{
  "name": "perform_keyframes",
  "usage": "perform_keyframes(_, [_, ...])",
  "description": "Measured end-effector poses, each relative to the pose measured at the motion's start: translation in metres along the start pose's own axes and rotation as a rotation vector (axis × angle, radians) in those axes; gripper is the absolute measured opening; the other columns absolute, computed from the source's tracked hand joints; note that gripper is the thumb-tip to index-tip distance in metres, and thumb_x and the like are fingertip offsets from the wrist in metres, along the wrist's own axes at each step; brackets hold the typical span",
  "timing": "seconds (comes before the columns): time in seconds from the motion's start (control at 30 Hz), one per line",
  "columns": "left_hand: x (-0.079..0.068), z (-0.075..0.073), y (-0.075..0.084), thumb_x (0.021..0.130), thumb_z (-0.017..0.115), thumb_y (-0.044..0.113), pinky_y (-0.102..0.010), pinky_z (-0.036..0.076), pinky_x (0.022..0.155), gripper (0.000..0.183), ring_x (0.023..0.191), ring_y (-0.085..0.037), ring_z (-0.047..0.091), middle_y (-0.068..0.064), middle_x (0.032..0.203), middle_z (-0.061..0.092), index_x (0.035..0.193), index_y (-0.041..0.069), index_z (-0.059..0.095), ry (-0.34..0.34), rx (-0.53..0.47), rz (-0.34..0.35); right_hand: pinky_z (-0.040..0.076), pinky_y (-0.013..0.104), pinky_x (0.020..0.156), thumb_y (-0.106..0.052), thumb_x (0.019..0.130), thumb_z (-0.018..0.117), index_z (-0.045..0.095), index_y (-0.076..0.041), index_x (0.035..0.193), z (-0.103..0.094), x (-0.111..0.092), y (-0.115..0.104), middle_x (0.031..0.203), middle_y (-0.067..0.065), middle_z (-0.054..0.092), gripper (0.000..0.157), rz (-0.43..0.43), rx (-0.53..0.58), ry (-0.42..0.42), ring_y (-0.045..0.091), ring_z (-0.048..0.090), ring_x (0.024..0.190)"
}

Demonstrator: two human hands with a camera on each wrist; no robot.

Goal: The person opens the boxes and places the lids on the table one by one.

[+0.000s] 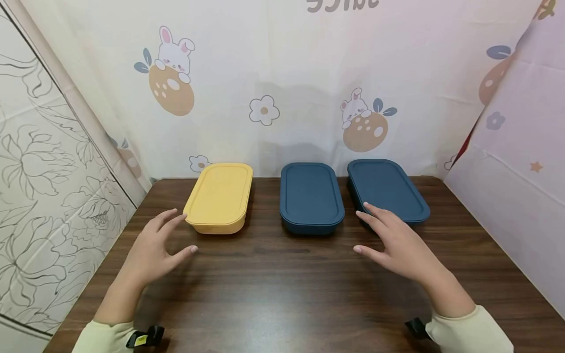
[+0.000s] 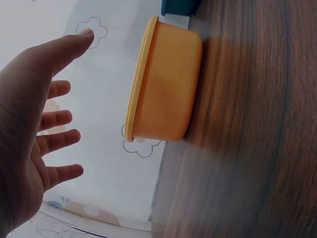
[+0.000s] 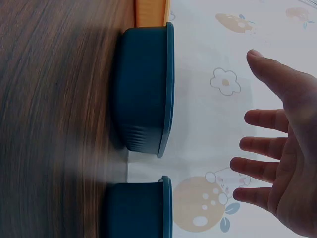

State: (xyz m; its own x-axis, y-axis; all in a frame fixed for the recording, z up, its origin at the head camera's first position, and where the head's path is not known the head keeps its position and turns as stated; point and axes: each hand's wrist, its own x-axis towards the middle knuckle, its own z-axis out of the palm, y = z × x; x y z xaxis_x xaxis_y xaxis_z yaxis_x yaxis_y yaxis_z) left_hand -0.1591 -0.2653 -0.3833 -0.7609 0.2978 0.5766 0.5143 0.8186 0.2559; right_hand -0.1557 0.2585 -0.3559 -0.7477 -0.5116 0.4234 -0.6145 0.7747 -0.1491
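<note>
A yellow lidded container (image 1: pixel 220 196) stands at the left of a row at the table's back, its lid on. Two dark blue lidded containers, one in the middle (image 1: pixel 311 196) and one at the right (image 1: pixel 386 189), make up the rest of the row. My left hand (image 1: pixel 154 250) hovers over the table with fingers spread, in front of the yellow container's near left corner. Opposite it, my right hand (image 1: pixel 399 245) is held out with fingers apart, its fingertips overlapping the right blue container's near left side. Both wrist views show the palms with nothing in them.
Dark wood-grain table (image 1: pixel 273 294) under everything. Behind the containers hangs a pale curtain (image 1: pixel 304 73) with rabbit and flower prints, and a flower-patterned panel (image 1: pixel 53 186) runs along the left. Black straps circle both wrists.
</note>
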Motion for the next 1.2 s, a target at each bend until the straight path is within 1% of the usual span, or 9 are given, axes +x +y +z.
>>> perform_keyframes(0.2, [-0.002,0.002,-0.004,0.067,0.087,0.026,-0.061,0.039,0.092,0.07,0.117,-0.046,0.047,-0.023,0.131,0.052,0.127,0.003,0.06,0.032,-0.017,-0.003,0.041,0.058,0.095,-0.037,0.081,0.079,0.051,-0.005,0.139,0.007,0.002,-0.004,0.146,0.02,0.042,0.072,-0.012,0.028,0.009,0.041,0.044,0.126])
perform_keyframes(0.4, [-0.006,0.008,-0.009,0.067,0.086,0.023,-0.061,0.038,0.092,0.065,0.116,-0.047,0.048,-0.022,0.128,0.054,0.124,0.003,0.061,0.058,-0.03,-0.019,0.042,0.058,0.095,-0.039,0.082,0.078,0.052,-0.005,0.139,0.014,0.005,-0.006,0.147,0.018,0.041,0.071,-0.014,0.04,-0.006,0.04,0.043,0.127])
perform_keyframes(0.57, [-0.007,0.015,-0.012,0.066,0.085,0.021,-0.057,0.04,0.092,0.061,0.113,-0.043,0.052,-0.02,0.122,0.058,0.119,0.001,0.064,0.107,-0.052,0.017,0.043,0.056,0.095,-0.044,0.082,0.077,0.053,-0.005,0.137,0.018,0.007,-0.008,0.148,0.016,0.041,0.072,-0.018,0.037,-0.021,0.038,0.044,0.128])
perform_keyframes(0.7, [-0.005,0.018,-0.013,0.066,0.085,0.018,-0.055,0.04,0.091,0.058,0.111,-0.04,0.054,-0.018,0.119,0.06,0.117,0.0,0.065,0.135,-0.065,0.036,0.043,0.056,0.095,-0.042,0.082,0.077,0.053,-0.004,0.137,0.021,0.007,-0.01,0.149,0.016,0.04,0.071,-0.026,0.04,-0.016,0.037,0.043,0.128])
perform_keyframes(0.87, [-0.003,0.018,-0.016,0.067,0.083,0.017,-0.052,0.041,0.09,0.052,0.107,-0.039,0.056,-0.018,0.116,0.062,0.113,0.0,0.066,0.165,-0.061,0.053,0.044,0.057,0.094,-0.039,0.083,0.078,0.054,-0.004,0.136,0.027,0.01,-0.014,0.148,0.016,0.042,0.068,-0.048,0.052,-0.003,0.038,0.045,0.127])
perform_keyframes(1.0, [-0.003,0.017,-0.02,0.068,0.081,0.019,-0.05,0.041,0.089,0.048,0.104,-0.039,0.057,-0.019,0.112,0.063,0.11,-0.001,0.067,0.189,-0.052,0.074,0.045,0.056,0.094,-0.039,0.083,0.078,0.055,-0.005,0.136,0.031,0.014,-0.016,0.146,0.016,0.043,0.068,-0.057,0.066,-0.013,0.036,0.045,0.127])
perform_keyframes(1.2, [-0.004,0.014,-0.024,0.069,0.08,0.019,-0.049,0.041,0.089,0.045,0.103,-0.037,0.058,-0.017,0.11,0.063,0.108,0.0,0.067,0.192,-0.046,0.074,0.045,0.054,0.096,-0.041,0.083,0.077,0.055,-0.005,0.136,0.033,0.022,-0.019,0.147,0.014,0.043,0.068,-0.076,0.095,-0.039,0.034,0.044,0.129])
